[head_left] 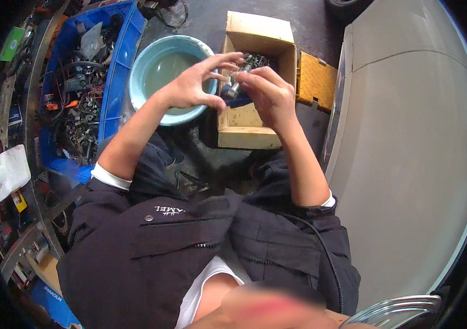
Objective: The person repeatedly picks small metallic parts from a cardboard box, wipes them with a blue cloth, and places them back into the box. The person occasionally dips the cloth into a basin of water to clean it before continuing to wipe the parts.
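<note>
My right hand (pixel 272 95) pinches a shiny metal cylindrical part (pixel 232 89), its exact kind too small to make out. The part is tilted and hangs over the open cardboard box (pixel 244 122). To its left, my left hand (pixel 194 86) is open, its thumb and curled fingers spread apart facing the part. I cannot tell whether a fingertip touches it. Inside the box lie several small metal pieces (pixel 258 59), partly hidden behind my right hand.
A light-blue basin (pixel 140 66) of cloudy liquid stands under my left wrist. Farther left is a blue crate (pixel 114 82) full of mixed parts, beside a metal shelf (pixel 32 164). A yellow plastic block (pixel 317 82) and a pale car panel (pixel 409 137) are at the right.
</note>
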A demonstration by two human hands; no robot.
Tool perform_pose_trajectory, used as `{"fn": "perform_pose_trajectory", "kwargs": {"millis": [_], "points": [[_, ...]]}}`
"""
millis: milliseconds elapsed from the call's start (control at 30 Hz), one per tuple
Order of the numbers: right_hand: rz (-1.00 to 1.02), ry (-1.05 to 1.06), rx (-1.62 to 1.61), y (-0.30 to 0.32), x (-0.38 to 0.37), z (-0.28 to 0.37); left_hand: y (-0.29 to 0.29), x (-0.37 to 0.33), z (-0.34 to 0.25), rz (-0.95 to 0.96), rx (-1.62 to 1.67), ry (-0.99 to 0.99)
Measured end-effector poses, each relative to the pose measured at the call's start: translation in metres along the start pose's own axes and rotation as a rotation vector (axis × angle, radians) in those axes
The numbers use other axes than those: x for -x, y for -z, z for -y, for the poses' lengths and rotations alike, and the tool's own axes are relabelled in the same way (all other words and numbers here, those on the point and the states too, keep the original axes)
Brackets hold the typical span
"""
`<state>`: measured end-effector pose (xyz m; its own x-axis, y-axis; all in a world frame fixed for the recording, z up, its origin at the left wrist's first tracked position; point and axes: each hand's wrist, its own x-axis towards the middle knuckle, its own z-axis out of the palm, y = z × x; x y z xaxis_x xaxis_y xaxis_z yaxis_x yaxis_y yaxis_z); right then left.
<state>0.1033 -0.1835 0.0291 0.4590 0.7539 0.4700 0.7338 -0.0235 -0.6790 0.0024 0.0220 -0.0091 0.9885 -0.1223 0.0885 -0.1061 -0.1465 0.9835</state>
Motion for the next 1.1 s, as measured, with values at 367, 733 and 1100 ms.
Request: {"fn": "perform_pose_trajectory", "kwargs": {"millis": [367, 733, 1100], "points": [[0.011, 0.012, -0.109, -0.018, -0.007, -0.004, -0.007, 0.007, -0.011, -0.062, 0.19, 0.03], [-0.163, -0.41, -0.268, -0.014, 0.001, -0.027, -0.022, -0.003, -0.006, -0.258, -0.3, -0.113], [0.004, -0.263, -0.213, -0.016, -0.002, -0.019, -0.02, -0.006, -0.004, -0.366, -0.312, -0.084]]}}
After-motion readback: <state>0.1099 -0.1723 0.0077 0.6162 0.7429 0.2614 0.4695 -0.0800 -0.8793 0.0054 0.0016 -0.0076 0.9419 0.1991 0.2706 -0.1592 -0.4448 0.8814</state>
